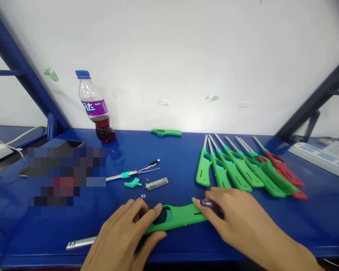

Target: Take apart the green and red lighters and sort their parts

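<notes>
Left hand (130,229), nearest the camera, is closed around the trigger end of a green lighter handle (177,217), fingers curled over the top and the thumb tucked below it. That handle lies flat along the front edge of the blue table (322,222), running from the left hand across to the right hand (234,214). The right hand rests palm down at the handle's far end, its fingertips pinching a small dark purple tool (212,204) (most of it is hidden under the fingers, so its shape cannot be told). A metal tube (80,243) lies left of the left hand, in line with the handle; whether the two are joined cannot be seen. Just beyond the hands sit loose parts: a teal trigger piece (132,183), a clear cartridge (157,183) beside it, and behind them a metal rod with a teal collar (124,175) trailing thin wires. To the right, a row of green lighters (234,169) lies side by side with nozzles pointing away, and two red lighters (285,173) end the row. Further back, a phone (70,143) lies at the left, a single green shell (166,132) lies by the white wall (186,56), and a soda bottle (94,107) with a blue cap stands there too.
</notes>
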Tool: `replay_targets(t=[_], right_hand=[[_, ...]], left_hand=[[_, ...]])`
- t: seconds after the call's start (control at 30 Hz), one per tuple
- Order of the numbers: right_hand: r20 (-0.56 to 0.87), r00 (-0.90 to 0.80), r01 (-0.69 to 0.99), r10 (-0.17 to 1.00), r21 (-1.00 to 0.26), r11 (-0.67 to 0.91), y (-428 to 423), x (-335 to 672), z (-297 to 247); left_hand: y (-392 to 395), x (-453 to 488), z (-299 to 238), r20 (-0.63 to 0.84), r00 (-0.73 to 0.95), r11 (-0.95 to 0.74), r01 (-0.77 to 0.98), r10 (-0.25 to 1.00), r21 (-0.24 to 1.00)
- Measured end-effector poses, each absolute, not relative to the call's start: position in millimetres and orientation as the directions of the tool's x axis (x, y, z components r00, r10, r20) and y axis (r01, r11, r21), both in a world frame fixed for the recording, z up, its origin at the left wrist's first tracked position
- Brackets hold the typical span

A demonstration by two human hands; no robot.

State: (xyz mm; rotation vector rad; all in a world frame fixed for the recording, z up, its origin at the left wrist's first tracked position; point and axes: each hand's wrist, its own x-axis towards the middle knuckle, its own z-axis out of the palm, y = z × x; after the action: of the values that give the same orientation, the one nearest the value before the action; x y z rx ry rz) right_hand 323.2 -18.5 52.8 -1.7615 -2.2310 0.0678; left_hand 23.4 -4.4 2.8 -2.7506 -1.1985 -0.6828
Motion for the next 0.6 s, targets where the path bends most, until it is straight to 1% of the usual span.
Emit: replay_targets(t=[0.07,0.13,0.2,0.33,0.4,0.53,0.6], right_hand=[[0.178,-0.228,0.953,0.957,-0.16,0.257,-15,319,54],[0.163,-0.253,0.953,0.954,-0.129,0.275,-13,318,56],[0.152,-0.268,0.949,0.951,-0.128,0.288,-14,320,58],[0.122,-0.259,0.946,0.958,-0.169,0.277,-23,327,56],[0.117,-0.27,0.944,0.956,-0.164,0.287,-27,330,53],[0.119,-0.363,0.92,0.924,-0.114,0.376,-25,333,50],[0.109,-0.429,0.897,0.897,-0.069,0.437,-20,335,50]], left_hand=[[-4,24,3,0.421,0.599,-0.694,0.711,0.681,0.113],[-4,23,1,0.414,0.61,-0.698,0.71,0.676,0.095],[-4,23,-1,0.403,0.618,-0.7,0.71,0.675,0.083],[-4,22,-5,0.419,0.608,-0.694,0.716,0.675,0.08],[-5,22,-6,0.427,0.606,-0.693,0.717,0.671,0.071],[-6,21,-6,0.415,0.618,-0.696,0.717,0.668,0.053],[-7,21,-5,0.411,0.618,-0.694,0.718,0.671,0.053]])
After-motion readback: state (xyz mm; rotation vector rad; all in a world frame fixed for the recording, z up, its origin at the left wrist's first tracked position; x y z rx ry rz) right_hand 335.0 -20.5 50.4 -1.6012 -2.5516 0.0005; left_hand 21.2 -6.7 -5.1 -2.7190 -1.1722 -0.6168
